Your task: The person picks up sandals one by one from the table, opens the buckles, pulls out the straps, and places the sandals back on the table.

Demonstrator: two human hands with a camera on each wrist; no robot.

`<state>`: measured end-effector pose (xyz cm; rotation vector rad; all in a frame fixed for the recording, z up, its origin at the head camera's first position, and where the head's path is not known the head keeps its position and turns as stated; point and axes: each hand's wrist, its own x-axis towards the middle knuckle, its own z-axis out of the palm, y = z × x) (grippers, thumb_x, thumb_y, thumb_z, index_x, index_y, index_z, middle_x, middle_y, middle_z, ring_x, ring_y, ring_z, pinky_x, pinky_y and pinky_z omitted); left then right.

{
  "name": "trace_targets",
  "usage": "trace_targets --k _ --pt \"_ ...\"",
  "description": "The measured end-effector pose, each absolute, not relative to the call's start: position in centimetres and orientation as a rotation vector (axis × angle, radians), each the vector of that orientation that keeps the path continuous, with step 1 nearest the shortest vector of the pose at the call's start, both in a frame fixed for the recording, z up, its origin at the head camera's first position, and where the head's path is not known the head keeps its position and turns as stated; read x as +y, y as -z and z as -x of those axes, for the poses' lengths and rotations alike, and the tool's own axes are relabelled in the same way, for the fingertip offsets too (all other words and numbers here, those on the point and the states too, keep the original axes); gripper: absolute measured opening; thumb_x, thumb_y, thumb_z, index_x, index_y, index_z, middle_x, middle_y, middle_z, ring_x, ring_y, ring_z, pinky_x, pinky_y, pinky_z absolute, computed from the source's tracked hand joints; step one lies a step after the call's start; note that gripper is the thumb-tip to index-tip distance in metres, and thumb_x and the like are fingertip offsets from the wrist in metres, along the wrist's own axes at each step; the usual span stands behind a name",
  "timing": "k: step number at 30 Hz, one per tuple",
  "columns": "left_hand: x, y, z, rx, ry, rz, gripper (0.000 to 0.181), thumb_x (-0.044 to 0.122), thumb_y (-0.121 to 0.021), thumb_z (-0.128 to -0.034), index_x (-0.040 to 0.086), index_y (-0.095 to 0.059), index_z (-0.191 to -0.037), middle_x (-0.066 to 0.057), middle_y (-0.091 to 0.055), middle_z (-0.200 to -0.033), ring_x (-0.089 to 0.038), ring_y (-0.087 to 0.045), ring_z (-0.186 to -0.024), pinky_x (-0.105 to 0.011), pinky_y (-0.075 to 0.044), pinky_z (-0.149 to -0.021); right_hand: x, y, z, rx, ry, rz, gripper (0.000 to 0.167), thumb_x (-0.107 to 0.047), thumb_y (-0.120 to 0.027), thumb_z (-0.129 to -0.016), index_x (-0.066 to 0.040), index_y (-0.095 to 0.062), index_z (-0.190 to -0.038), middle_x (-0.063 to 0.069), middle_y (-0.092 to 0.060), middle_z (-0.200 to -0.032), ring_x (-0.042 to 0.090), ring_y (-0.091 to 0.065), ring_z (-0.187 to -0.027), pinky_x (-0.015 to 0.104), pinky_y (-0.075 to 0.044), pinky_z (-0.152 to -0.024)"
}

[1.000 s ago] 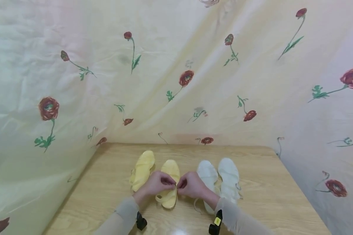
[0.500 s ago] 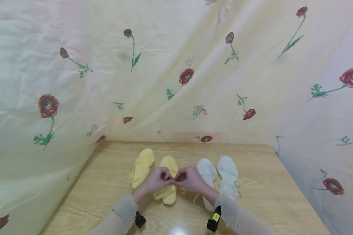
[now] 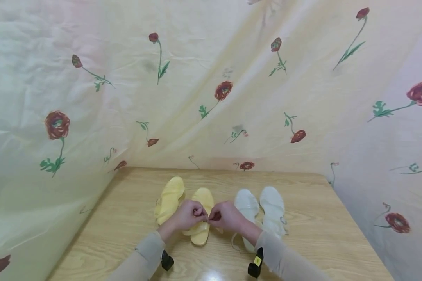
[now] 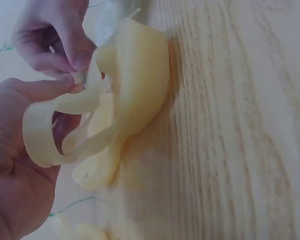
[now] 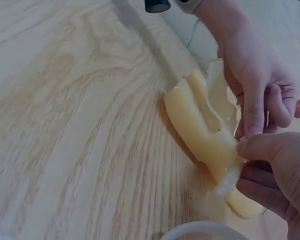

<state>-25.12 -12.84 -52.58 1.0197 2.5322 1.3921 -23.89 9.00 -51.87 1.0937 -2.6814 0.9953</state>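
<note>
In the head view, both hands meet over the right-hand yellow sandal (image 3: 204, 195) of a pair on the table. The left hand (image 3: 187, 215) pinches its strap near a small buckle, the fingers of the right hand (image 3: 228, 216) pinching at the same spot from the other side. Up close in the left wrist view, the loose ankle strap (image 4: 37, 137) loops in front of the left palm, and the buckle (image 4: 83, 79) is partly hidden between the fingertips. The sandal (image 5: 190, 117) stands sole down in the right wrist view.
The other yellow sandal (image 3: 172, 193) lies just left. To the right is a pair of white sandals, one white sandal (image 3: 247, 203) close to the right wrist and the other white sandal (image 3: 272, 207) beyond it. Flowered cloth (image 3: 183, 97) surrounds the wooden table (image 3: 309, 234).
The fingertips of both hands have come together and shifted slightly left at the strap. The worked sandal's heel end has moved a little left. The other sandals stay in place.
</note>
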Motion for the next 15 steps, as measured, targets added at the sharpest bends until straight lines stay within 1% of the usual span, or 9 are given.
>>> trace_targets --k 2,4,6,8,11,15 --pt "-12.92 52.68 25.19 2.513 -1.412 -1.007 0.048 -0.001 -0.078 -0.0941 0.006 -0.039 -0.066 -0.005 -0.080 -0.090 -0.018 -0.079 -0.090 -0.017 -0.058 -0.075 9.05 52.00 23.88 -2.681 -1.019 -1.072 0.009 -0.008 -0.086 -0.088 -0.012 -0.082 -0.081 -0.001 -0.079 -0.078 -0.003 -0.070 -0.069 0.010 -0.055 -0.063" --pt "-12.96 52.72 25.24 2.519 -1.398 -1.013 0.039 0.001 -0.078 -0.0944 0.005 -0.049 -0.069 -0.005 -0.079 -0.089 -0.013 -0.077 -0.086 -0.018 -0.060 -0.075 9.09 52.04 23.86 -2.690 -1.044 -1.051 0.009 -0.009 -0.086 -0.088 -0.013 -0.082 -0.081 -0.001 -0.079 -0.078 -0.003 -0.070 -0.068 0.010 -0.055 -0.063" --pt "-12.95 52.57 25.21 2.536 -1.357 -1.024 0.027 0.002 -0.079 -0.0933 0.006 -0.059 -0.075 -0.005 -0.078 -0.089 -0.005 -0.072 -0.082 -0.018 -0.060 -0.073 9.10 52.06 23.91 -2.698 -1.061 -1.044 0.009 -0.010 -0.086 -0.088 -0.013 -0.082 -0.081 -0.001 -0.079 -0.078 -0.003 -0.070 -0.069 0.010 -0.055 -0.064" --pt "-12.90 52.29 25.17 2.554 -1.317 -1.024 0.018 0.002 -0.081 -0.0914 0.007 -0.067 -0.082 -0.005 -0.077 -0.088 0.000 -0.068 -0.078 -0.019 -0.060 -0.072 9.09 52.07 23.94 -2.707 -1.080 -1.037 0.009 -0.010 -0.086 -0.089 -0.013 -0.082 -0.081 -0.001 -0.079 -0.079 -0.003 -0.070 -0.069 0.011 -0.056 -0.064" --pt "-12.81 51.91 25.14 2.567 -1.281 -0.999 0.010 0.003 -0.083 -0.0898 0.009 -0.075 -0.088 -0.004 -0.079 -0.088 0.003 -0.066 -0.077 -0.019 -0.059 -0.072 9.09 52.06 24.02 -2.713 -1.096 -1.029 0.009 -0.011 -0.086 -0.089 -0.014 -0.082 -0.081 -0.002 -0.079 -0.079 -0.004 -0.070 -0.069 0.012 -0.057 -0.065" --pt "-12.81 51.79 25.14 2.574 -1.257 -0.961 0.007 0.005 -0.084 -0.0897 0.011 -0.081 -0.089 -0.002 -0.082 -0.089 0.003 -0.069 -0.077 -0.017 -0.058 -0.072 9.07 52.11 24.10 -2.718 -1.094 -1.036 0.010 -0.015 -0.086 -0.090 -0.016 -0.082 -0.081 -0.003 -0.080 -0.079 -0.003 -0.070 -0.069 0.012 -0.057 -0.064"
